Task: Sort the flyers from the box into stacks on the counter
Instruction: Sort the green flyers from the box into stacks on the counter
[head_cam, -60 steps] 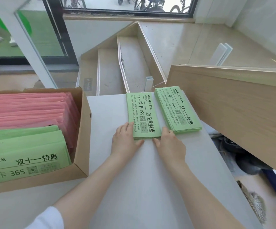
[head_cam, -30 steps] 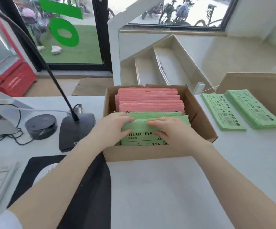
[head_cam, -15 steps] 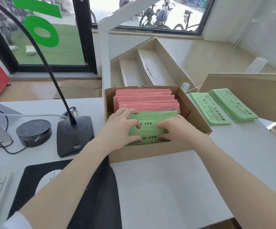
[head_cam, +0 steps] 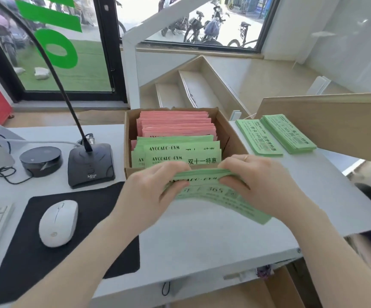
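A cardboard box (head_cam: 232,138) stands on the white counter (head_cam: 202,236), holding pink flyers (head_cam: 175,123) at the back and green flyers (head_cam: 180,150) in front. In front of the box, above the counter, my left hand (head_cam: 149,194) and my right hand (head_cam: 260,185) both grip a bundle of green flyers (head_cam: 204,190) by its ends. Two green stacks lie on the counter right of the box: a thin one (head_cam: 258,137) and a thicker one (head_cam: 289,133) beside it.
A desk microphone (head_cam: 91,163) with a long gooseneck and a round black device (head_cam: 40,160) stand left of the box. A white mouse (head_cam: 58,222) sits on a black mat (head_cam: 46,258). A wooden panel (head_cam: 335,121) rises behind the stacks. The counter's edge runs at the right.
Both hands went from the stacks on the counter into the box, took hold of a bundle of green flyers, and lifted it out toward me.
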{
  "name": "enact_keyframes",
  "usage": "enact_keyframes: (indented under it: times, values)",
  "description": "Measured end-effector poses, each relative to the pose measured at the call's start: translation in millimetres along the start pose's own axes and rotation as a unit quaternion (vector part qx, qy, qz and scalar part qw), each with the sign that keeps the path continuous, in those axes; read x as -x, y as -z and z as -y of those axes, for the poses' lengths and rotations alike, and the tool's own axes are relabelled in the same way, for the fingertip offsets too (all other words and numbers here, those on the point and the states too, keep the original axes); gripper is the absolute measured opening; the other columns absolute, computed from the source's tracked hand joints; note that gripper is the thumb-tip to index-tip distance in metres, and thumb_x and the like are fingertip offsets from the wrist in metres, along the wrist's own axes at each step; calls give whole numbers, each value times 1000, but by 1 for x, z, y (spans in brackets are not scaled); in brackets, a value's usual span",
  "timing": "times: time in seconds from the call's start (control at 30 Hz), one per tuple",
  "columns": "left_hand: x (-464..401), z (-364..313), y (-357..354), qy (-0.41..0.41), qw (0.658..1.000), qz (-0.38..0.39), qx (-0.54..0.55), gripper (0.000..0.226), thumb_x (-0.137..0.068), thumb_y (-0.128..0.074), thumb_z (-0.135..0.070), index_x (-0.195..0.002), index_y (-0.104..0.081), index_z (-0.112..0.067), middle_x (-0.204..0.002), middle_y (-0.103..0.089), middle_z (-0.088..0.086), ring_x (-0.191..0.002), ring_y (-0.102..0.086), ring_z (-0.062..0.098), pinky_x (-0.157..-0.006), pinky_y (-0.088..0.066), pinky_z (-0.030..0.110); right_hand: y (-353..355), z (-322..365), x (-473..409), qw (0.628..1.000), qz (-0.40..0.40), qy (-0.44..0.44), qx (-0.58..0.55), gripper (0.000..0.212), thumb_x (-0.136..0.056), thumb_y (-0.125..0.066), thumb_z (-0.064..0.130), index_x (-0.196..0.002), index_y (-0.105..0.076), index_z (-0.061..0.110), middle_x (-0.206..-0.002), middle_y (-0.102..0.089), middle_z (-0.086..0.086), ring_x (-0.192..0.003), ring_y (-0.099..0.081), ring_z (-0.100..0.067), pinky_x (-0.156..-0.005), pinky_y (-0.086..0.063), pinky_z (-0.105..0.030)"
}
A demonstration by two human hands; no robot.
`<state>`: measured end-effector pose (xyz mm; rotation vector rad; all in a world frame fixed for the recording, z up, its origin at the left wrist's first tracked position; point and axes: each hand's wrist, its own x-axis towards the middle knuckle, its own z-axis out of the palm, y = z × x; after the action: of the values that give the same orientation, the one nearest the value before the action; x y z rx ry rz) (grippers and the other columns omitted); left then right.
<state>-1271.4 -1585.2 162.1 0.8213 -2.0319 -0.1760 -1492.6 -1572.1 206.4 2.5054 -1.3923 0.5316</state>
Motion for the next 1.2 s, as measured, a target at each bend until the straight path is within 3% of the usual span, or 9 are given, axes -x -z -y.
enact_keyframes:
  times: [0.17,0.27,0.4,0.5,0.57,0.7,0.9,1.07,1.2]
  values:
    - [75,-10,-38,168,976,135,18,35,-84,-41,-48,-118,-42,-44,-105,-68,-9,-83,-65,9,-72,-50,25,-52,7,55,986,164,-3,-32,15,-85,-57,26,-94,-58,13,-78,-63,-4,-69,-61,-27,-50,-37,-30]
    - [96,-14,-44,245,963,103,48,31,-83,-56,-38,-113,-51,-42,-98,-67,-13,-77,-60,1,-68,-45,11,-52,7,69,977,205,-54,-38,23,-92,-51,33,-106,-54,15,-97,-61,-2,-90,-57,-27,-63,-36,-31]
    - [100,-27,-43,283,955,63,67,26,-85,-65,-14,-95,-60,-37,-94,-58,-37,-79,-55,9,-70,-42,13,-34,-13,89,967,181,-155,-91,16,-84,-62,36,-89,-59,21,-82,-59,3,-75,-51,-17,-61,-34,-28]
    - [102,-29,-47,402,884,40,236,25,-87,-62,-15,-99,-52,-35,-103,-64,-15,-96,-61,11,-84,-48,22,-36,-29,108,892,133,-305,-307,12,-77,-72,21,-76,-61,16,-67,-59,3,-57,-45,-5,-52,-33,-17]
    - [105,-34,-52,446,825,6,346,26,-89,-56,-4,-108,-48,-21,-108,-66,-1,-103,-62,17,-87,-50,27,-42,-30,122,817,76,-368,-438,8,-78,-71,11,-79,-63,10,-72,-64,-2,-64,-53,-9,-57,-39,-15]
    - [106,-45,-66,460,811,-2,362,34,-89,-55,-1,-120,-46,-14,-116,-65,0,-106,-61,10,-89,-49,25,-64,-10,140,677,14,-407,-613,20,-83,-61,-2,-102,-60,6,-97,-71,-2,-91,-67,-16,-75,-54,-22]
    - [99,-59,-85,445,821,-76,348,29,-91,-49,3,-116,-50,-12,-111,-65,-4,-101,-63,4,-81,-49,13,-59,-1,145,689,-97,-382,-608,16,-85,-58,-4,-87,-56,11,-88,-67,-2,-80,-66,-7,-70,-53,-19]
    - [101,-54,-96,452,852,15,264,32,-94,-49,-6,-123,-47,-20,-115,-62,-13,-107,-58,0,-93,-45,19,-64,-9,164,705,-29,-411,-577,19,-87,-59,3,-101,-60,17,-92,-69,11,-79,-66,1,-57,-48,-11]
    - [77,-55,-91,390,897,26,207,25,-93,-50,-10,-112,-45,-26,-104,-62,-17,-96,-57,-8,-80,-44,11,-51,-27,157,694,-89,-445,-559,25,-83,-64,2,-99,-58,20,-92,-67,4,-77,-66,-2,-65,-49,-18]
